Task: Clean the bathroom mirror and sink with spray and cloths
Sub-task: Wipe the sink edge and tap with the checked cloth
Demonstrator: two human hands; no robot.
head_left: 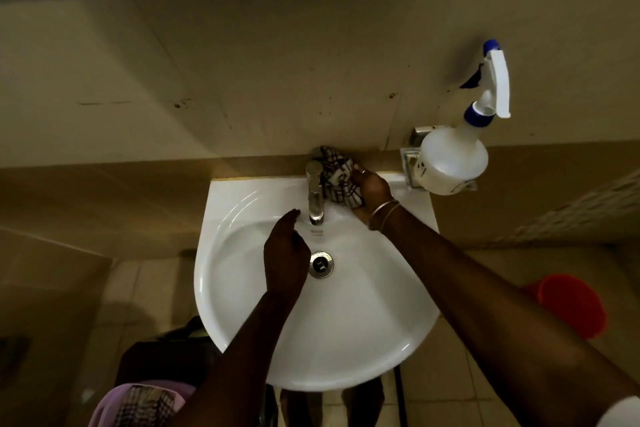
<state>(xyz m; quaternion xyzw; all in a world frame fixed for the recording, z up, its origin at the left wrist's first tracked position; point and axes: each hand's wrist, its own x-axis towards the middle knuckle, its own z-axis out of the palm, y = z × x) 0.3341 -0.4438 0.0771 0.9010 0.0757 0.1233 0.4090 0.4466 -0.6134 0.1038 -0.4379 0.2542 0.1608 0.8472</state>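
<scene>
Checked cloth (pixel 341 180), soft and limp at frame centre, is bunched in the right hand (pixel 372 196) against the chrome tap (pixel 314 191), best gripped wadded, while the left hand (pixel 285 260) hangs loosely curled, empty.

One view only, head cam: sits above the white ceramic basin (pixel 346 329), looks steeply down and fwd toward the beige tiled wall (pixel 242 80) behind it. Close range; basin fills mid-frame, floor showing below its front rim.
</scene>
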